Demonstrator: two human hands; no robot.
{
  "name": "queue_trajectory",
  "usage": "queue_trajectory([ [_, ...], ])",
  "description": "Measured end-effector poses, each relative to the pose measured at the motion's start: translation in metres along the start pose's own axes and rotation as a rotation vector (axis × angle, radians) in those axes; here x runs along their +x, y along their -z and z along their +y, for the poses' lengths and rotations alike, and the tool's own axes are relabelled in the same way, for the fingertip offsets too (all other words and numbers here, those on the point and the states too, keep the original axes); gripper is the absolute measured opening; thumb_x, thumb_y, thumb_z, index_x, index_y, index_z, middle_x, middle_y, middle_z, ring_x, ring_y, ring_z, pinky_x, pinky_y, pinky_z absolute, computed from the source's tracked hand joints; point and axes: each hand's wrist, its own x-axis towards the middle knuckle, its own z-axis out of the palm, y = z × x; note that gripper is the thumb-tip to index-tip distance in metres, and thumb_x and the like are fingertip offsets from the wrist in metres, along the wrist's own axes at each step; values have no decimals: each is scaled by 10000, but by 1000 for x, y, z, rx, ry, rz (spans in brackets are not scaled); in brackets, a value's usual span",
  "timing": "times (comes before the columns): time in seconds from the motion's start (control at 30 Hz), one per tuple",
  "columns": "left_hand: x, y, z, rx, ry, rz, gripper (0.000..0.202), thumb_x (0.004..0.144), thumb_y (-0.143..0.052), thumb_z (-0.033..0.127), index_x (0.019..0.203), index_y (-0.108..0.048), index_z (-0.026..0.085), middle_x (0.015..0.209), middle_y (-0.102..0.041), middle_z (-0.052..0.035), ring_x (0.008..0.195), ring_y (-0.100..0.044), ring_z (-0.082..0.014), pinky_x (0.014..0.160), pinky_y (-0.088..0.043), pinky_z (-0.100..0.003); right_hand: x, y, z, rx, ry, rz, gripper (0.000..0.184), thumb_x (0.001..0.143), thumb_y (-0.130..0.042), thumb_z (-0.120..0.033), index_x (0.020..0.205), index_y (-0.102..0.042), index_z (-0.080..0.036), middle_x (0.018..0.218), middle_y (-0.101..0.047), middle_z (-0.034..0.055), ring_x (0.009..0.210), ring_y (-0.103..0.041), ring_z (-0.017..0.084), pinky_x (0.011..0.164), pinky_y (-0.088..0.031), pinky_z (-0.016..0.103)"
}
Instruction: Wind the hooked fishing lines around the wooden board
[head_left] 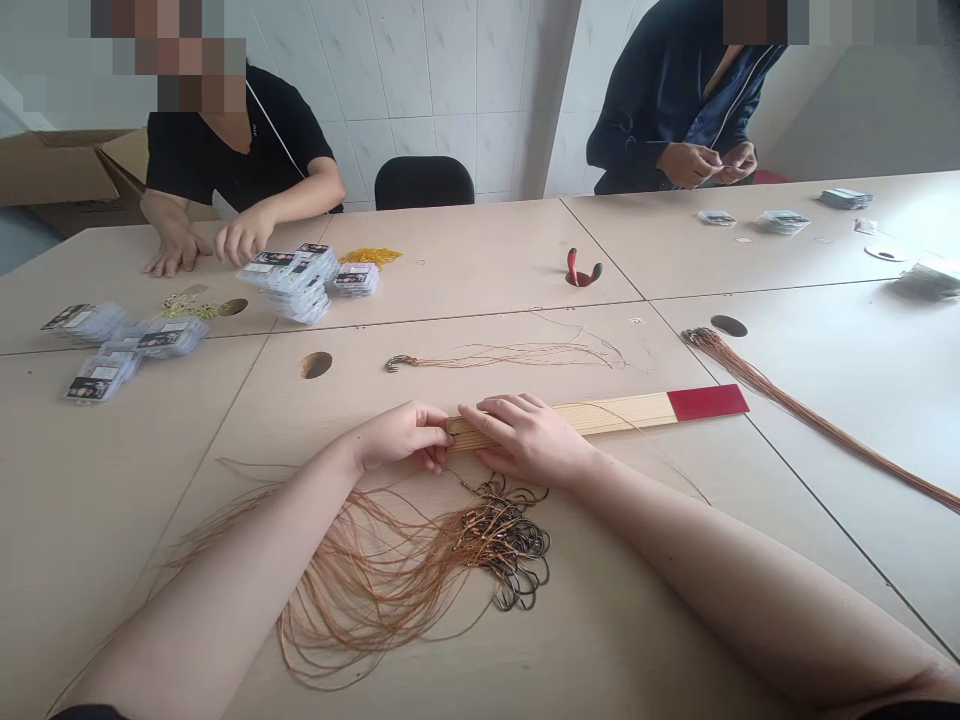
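A long wooden stick (622, 412) with a red right end lies across the table in front of me. My left hand (401, 437) is curled at its left end, fingertips pinching there; what they pinch is too small to see. My right hand (525, 435) lies on the stick beside it, fingers stretched over the wood. Just below my hands sits a tangle of dark fish hooks (514, 545) tied to brown lines (360, 580) that fan out to the left.
More brown line bundles lie at centre (510, 355) and at right (817, 420). Packets are piled at left (112, 345) and back (300, 280). Red pliers (581, 268) stick out of a table hole. Two other people work at the far side.
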Motion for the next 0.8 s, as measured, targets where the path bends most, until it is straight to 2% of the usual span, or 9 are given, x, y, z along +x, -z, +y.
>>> queue_trajectory([
  [0.23,0,-2,3,-43,35,35,123,736,-576,240,710,-574,120,601,-568,0,545,-578,-103,504,-468,-198,1,2,-1,64,3,60,284,820,-502,-296,1067,-487,-157,1085,-548,116,1120,-431,239,844,-406,370],
  [0.5,0,-2,2,-55,42,28,140,736,-588,250,736,-592,110,590,-585,-8,547,-581,-105,520,-469,-203,-1,3,1,67,54,188,98,818,-478,-219,872,-552,-183,1018,-550,85,1054,-459,201,823,-413,344],
  [0.8,1,-1,2,-32,26,36,150,743,-583,253,763,-608,106,596,-590,-15,554,-584,-110,533,-476,-217,-3,4,3,56,60,206,199,820,-489,-214,998,-576,-191,1015,-548,85,1050,-457,200,821,-422,344],
])
